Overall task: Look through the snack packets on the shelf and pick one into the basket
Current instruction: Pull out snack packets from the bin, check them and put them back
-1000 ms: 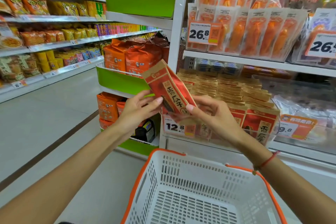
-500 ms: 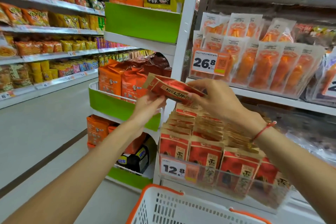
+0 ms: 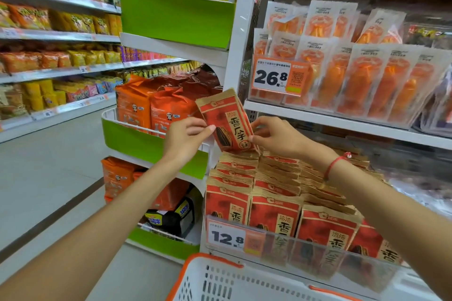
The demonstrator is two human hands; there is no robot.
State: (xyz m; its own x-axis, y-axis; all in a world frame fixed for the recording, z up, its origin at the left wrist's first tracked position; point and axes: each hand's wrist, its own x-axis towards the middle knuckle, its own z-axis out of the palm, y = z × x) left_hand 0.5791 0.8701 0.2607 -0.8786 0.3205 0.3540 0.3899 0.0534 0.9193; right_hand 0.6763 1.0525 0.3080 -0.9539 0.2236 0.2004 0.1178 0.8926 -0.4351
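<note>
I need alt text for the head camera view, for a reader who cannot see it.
Two hands, left hand and right hand, hold a red and tan snack packet upright above rows of matching packets on a shop shelf. A white basket with an orange rim waits below, beside a 12.8 price tag.

A packet is held up between the left hand on its left edge and the right hand on its right edge, tilted, just above the back rows of packets standing on the lower shelf. A price tag hangs at that shelf's front left. The basket sits below and in front. Pouches stand on the shelf above. An end rack with bags is to the left, and aisle shelves are farther left.
</note>
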